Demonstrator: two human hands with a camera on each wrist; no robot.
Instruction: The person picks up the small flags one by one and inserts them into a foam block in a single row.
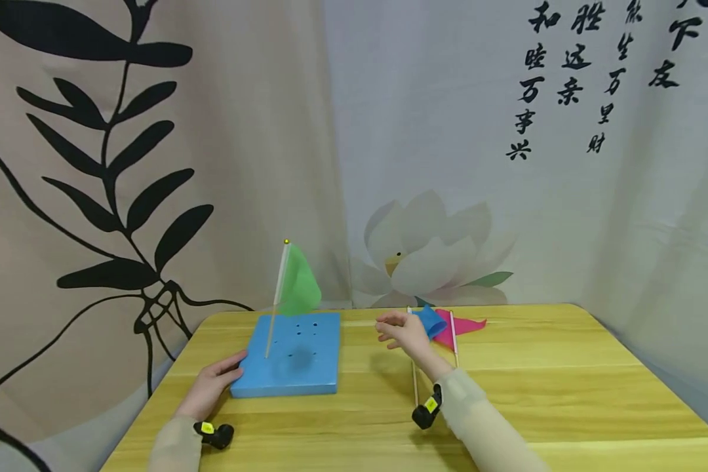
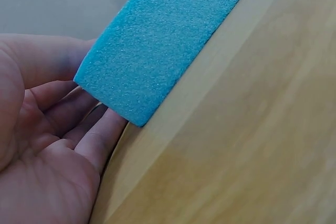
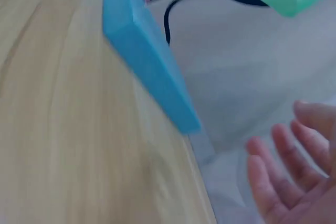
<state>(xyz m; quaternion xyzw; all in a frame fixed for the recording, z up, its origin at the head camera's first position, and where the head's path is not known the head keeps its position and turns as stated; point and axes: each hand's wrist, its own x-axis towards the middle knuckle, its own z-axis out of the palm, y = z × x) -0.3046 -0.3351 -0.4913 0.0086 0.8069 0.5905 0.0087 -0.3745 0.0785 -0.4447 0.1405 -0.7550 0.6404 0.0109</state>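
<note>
A blue foam board (image 1: 313, 377) with rows of small holes lies on the table. Rising from its left part is a green flag (image 1: 299, 283) on a slim stick with a gold tip, leaning slightly. My left hand (image 1: 212, 383) touches the board's near left corner; the left wrist view shows relaxed fingers at the foam edge (image 2: 152, 51). Over the table, right of the board, my right hand (image 1: 406, 333) hovers with loosely bent fingers and nothing in them. Just behind it lie a blue flag (image 1: 432, 322), partly hidden by hand and wrist, and a pink pennant (image 1: 467, 325).
The wooden table (image 1: 566, 393) ends at a curtain (image 1: 259, 164) printed with dark leaves, a pale flower and writing. Sticks of the two lying flags stretch toward the near edge, one passing beneath my right forearm (image 1: 478, 413).
</note>
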